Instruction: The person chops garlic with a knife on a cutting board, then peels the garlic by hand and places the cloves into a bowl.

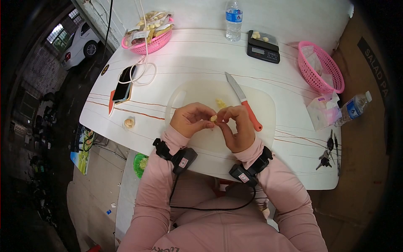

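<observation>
Over the white cutting board [184, 90], a small pale-yellow garlic clove [214, 118] is pinched between the fingertips of both hands. My left hand [191, 119] holds it from the left, thumb and forefinger closed. From the right, the closed fingertips of my right hand [238, 128] meet it. Just behind the hands lies a little heap of yellowish bits [221, 103] on the board. A knife with an orange handle [250, 114] rests on the board to the right, its blade pointing away. To the left, a garlic bulb [129, 122] sits on the table.
Around the board are a phone [123, 86] with a white cable, a pink basket of packets [154, 44], a water bottle [234, 22], a black scale [263, 47] carrying pale cloves, another pink basket [321, 69], a tissue pack [324, 111], a second bottle [353, 109] and keys [324, 159].
</observation>
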Available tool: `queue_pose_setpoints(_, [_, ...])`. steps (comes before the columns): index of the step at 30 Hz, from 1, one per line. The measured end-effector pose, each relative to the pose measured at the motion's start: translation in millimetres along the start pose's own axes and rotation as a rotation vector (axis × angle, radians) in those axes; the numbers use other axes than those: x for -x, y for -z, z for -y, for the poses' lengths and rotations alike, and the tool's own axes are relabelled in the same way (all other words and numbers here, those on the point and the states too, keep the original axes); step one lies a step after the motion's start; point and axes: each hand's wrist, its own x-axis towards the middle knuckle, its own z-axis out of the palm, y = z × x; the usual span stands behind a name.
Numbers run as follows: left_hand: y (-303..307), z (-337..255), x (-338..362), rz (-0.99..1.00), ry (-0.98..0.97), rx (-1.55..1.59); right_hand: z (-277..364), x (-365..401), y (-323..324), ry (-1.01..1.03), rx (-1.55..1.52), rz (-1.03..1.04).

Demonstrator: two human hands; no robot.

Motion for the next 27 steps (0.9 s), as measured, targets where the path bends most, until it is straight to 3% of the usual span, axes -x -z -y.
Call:
queue_pose_setpoints(6, [1, 2, 0, 0.015, -0.042, 0.054, 0, -3, 1, 0.066, 0.002, 0.010])
queue_pose_setpoints(11, [8, 4, -2, -0.014, -0.189, 0.082, 6, -5, 2, 0.099, 0.002, 0.052])
queue_pose_setpoints(27, [10, 6, -5, -0.069, -0.189, 0.105, 9, -4, 2, 0.132, -0.014, 0.042])
